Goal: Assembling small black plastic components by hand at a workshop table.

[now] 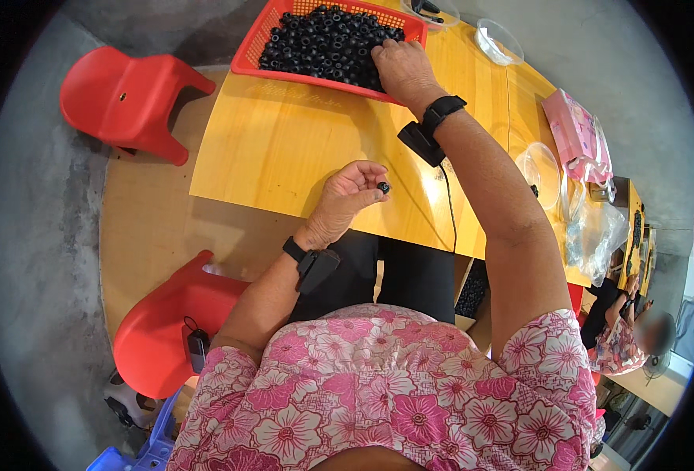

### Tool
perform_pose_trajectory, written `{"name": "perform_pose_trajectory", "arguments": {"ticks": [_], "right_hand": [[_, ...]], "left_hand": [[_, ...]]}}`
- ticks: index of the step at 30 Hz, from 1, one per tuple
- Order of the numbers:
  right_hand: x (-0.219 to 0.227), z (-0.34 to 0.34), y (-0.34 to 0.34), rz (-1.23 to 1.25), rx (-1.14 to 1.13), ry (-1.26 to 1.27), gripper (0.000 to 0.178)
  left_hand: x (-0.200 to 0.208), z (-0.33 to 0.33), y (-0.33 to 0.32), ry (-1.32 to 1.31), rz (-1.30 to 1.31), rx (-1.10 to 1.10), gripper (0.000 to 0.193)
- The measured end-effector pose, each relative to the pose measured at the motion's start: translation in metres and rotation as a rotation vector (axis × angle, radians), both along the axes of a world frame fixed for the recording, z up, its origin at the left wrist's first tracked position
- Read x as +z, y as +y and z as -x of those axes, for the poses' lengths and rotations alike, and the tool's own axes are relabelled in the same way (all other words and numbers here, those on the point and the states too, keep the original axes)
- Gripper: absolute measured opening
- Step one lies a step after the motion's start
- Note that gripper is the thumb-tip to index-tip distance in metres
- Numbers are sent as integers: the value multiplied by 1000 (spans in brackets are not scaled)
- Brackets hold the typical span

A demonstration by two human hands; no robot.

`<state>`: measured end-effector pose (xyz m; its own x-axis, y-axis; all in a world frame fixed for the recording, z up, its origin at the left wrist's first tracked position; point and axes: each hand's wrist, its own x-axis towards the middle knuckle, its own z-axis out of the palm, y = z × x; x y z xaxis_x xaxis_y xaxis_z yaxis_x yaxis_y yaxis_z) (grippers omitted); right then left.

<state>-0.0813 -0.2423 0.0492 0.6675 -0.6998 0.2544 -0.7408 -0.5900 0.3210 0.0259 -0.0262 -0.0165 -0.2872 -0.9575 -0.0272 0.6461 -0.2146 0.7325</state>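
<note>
Between the thumb and fingers of my left hand (345,199) is a small round black part (384,188) with a hollow end, held just above the near edge of the table. My right hand (404,72) reaches to the right end of a red plastic basket (241,63). Its fingers are curled down at a heap of small black hollow parts (323,43); the fingertips are hidden, so what they grip cannot be made out. A black device is strapped to each wrist, and a cable hangs from the right one.
Yellow table (284,141) beneath the basket. Clear plastic bowls (498,43) stand at the far right, a pink bag (575,133) and clear plastic bags (596,235) along the right edge. Red chairs (119,94) are at left. Another person (618,337) sits far right.
</note>
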Motion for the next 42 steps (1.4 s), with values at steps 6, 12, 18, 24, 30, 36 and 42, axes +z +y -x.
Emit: {"name": "perform_pose_trajectory", "arguments": {"ticks": [6,12,18,24,30,36,42], "right_hand": [[3,19,12,-145,-34,-383,12],[23,60,86,-1060,40,-1516,7],[17,97,196,-1470,175,-2047,8],[0,114,274,-1514,166,-2126,11],[-8,123,312,-1541,117,-2093,14],[-6,125,330,-1554,137,-2087,15],[-2,121,335,-1490,153,-2093,15]], "left_hand": [[-3,3,6,8,-6,16,30],[-4,8,14,1,-14,63,29],[9,13,43,97,-49,150,28],[35,33,88,141,18,124,28],[35,50,120,52,36,66,28],[41,56,132,-50,74,47,27],[37,55,137,-57,66,52,23]]}}
